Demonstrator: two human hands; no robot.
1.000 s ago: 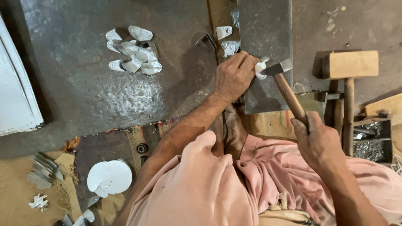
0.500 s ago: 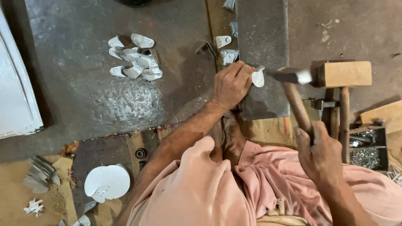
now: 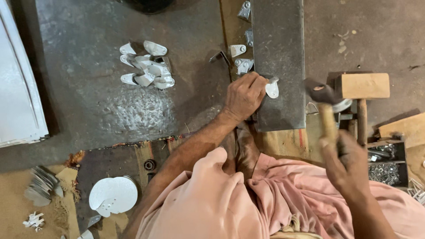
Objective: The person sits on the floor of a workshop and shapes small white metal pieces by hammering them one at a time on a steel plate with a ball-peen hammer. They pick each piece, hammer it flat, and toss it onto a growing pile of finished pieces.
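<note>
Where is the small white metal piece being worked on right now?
In the head view, the white metal piece lies on the dark steel block, pinned by the left hand, left of the raised hammer.

A small metalworking workshop, worked at floor level: a thick steel plate (image 3: 278,62) serves as an anvil, a wooden mallet (image 3: 362,88) lies beside it, stamped white metal brackets (image 3: 147,66) sit heaped on the dented metal sheet (image 3: 110,106), and a tray of screws (image 3: 386,170) (lower right) stands among offcuts (image 3: 40,186) on the sandy floor (image 3: 13,212).
</note>
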